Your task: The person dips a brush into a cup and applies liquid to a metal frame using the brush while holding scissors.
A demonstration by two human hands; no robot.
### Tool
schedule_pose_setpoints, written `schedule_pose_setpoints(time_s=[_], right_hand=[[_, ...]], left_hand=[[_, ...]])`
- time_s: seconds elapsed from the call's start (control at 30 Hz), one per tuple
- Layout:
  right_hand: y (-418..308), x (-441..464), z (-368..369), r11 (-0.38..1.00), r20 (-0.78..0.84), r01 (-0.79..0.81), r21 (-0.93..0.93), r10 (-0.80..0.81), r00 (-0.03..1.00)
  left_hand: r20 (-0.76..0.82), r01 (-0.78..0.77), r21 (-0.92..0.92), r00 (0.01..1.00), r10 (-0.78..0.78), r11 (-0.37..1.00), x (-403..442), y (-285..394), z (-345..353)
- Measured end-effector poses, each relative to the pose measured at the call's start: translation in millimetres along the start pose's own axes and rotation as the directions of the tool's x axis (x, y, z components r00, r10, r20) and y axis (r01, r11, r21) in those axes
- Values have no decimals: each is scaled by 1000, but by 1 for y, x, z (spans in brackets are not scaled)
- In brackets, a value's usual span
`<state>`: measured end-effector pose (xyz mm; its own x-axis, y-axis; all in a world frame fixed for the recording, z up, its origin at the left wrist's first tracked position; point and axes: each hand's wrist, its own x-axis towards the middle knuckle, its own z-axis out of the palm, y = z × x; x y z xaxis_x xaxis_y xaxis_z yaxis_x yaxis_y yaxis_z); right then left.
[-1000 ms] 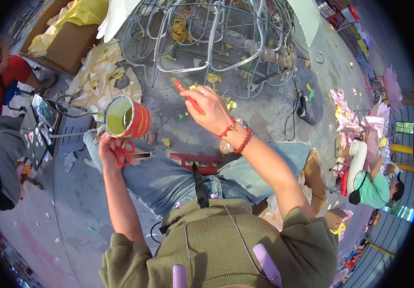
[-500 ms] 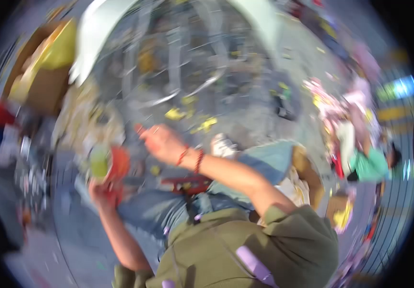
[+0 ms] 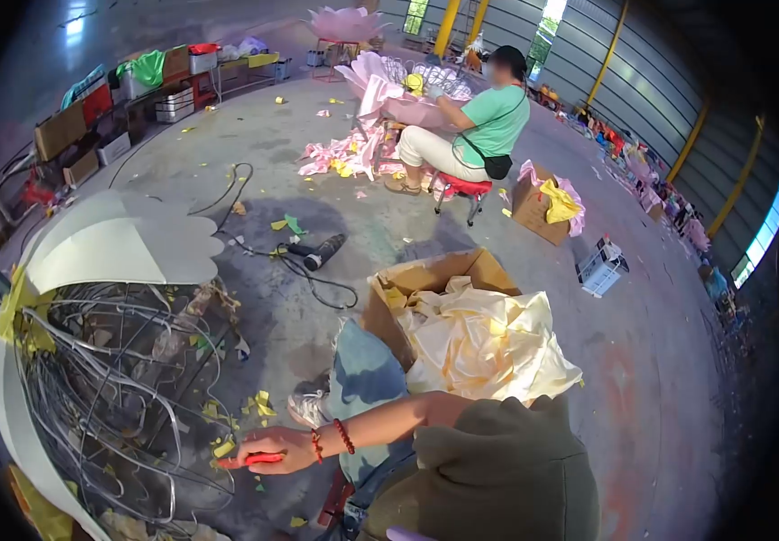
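Observation:
My right hand, with red bead bracelets at the wrist, reaches left over the floor. Its fingers are closed around red-handled scissors; their blades cannot be made out. Just left of this hand is a large frame of bent metal wires, edged by white scalloped panels. Yellow wrapping binds the wires at one end. Small yellow scraps lie beyond my hand, near my shoe. My left hand is out of view.
A cardboard box of cream cloth stands beside my knee. Farther off lie a black power tool and its cable. A person in green sits on a red stool near pink cloth.
My view has swung right and up, bringing in the seated person and the cream cloth box. My left hand, earlier holding a blurred red and green object, has left the view.

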<state>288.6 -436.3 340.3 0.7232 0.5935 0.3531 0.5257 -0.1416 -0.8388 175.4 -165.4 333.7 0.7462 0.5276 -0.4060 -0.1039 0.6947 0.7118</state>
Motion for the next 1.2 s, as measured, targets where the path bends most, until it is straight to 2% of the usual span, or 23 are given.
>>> schedule_pose_setpoints(time_s=[0.13, 0.2, 0.23, 0.27, 0.3, 0.33, 0.37, 0.4, 0.43, 0.47, 0.5, 0.53, 0.63, 0.67, 0.8, 0.87, 0.97, 1.07, 1.17, 1.2], right_hand=[[20, -11, -22, 1000, -44, -5, 21, 6, 999], [19, -13, -40, 993, -18, -111, -45, 110, 994], [15, -15, -41, 985, 32, -167, -46, 168, 985], [14, -17, -45, 987, -9, -162, -8, 162, 987], [22, -16, -43, 995, -86, -88, -45, 84, 993], [25, -19, -44, 995, -116, -98, -35, 93, 989], [29, -20, -43, 990, -107, -129, -51, 123, 987], [26, -19, -43, 982, -87, -186, -32, 182, 979], [23, -16, -42, 989, -116, -109, -100, 97, 989], [23, -16, -38, 992, -87, -100, -79, 93, 992], [26, -14, -34, 992, -84, -86, -88, 78, 993], [25, -11, -25, 996, -60, -78, -52, 74, 995], [26, -4, -12, 981, 3, -4, -194, 5, 1000], [27, -2, -9, 982, 10, 3, -189, -2, 1000], [33, 7, 18, 954, -25, 89, -288, -100, 995], [29, 4, 35, 973, 54, 59, -225, -48, 997], [26, -10, 41, 986, 141, 41, -163, -18, 990], [28, -16, 32, 994, 230, 26, -103, -2, 973], [36, -3, 21, 968, 173, -251, 2, 247, 953], [39, -5, 19, 968, 178, -251, 4, 246, 953]], left_hand=[[95, 23, -13, 995, -22, 1000, 43, -31, 28], [99, 28, -10, 995, -27, 1000, 59, -44, 25], [53, 20, -2, 998, -20, 1000, 55, -45, 4], [-36, -1, 13, 999, 2, 1000, 36, -38, -34], [-146, -34, 32, 989, 38, 999, 8, -27, -75], [-260, -73, 59, 962, 86, 996, -32, -10, -120], [-224, 21, -4, 974, -21, 1000, -32, -9, -126], [-244, 36, -111, 968, -62, 993, -33, -7, -122], [-379, -19, -78, 925, -12, 997, -39, -7, -94], [-333, -39, -45, 943, 22, 998, -47, -2, -66], [-112, -54, -103, 993, 42, 993, -28, -9, -132], [-104, -76, -111, 992, 65, 991, -30, -8, -136], [-95, -123, -148, 989, 110, 981, -33, -9, -128], [-75, -136, -172, 989, 125, 976, -35, -9, -123], [-69, -157, -207, 987, 145, 966, -35, -9, -135], [-82, -165, -212, 985, 151, 963, -36, -11, -144], [10, -174, -231, 983, 181, 957, -34, -11, -147], [-29, -169, -236, 986, 166, 957, -36, -8, -141], [-44, -168, -253, 986, 162, 953, -41, -13, -143], [-26, -172, -263, 985, 171, 949, -41, -12, -144]])
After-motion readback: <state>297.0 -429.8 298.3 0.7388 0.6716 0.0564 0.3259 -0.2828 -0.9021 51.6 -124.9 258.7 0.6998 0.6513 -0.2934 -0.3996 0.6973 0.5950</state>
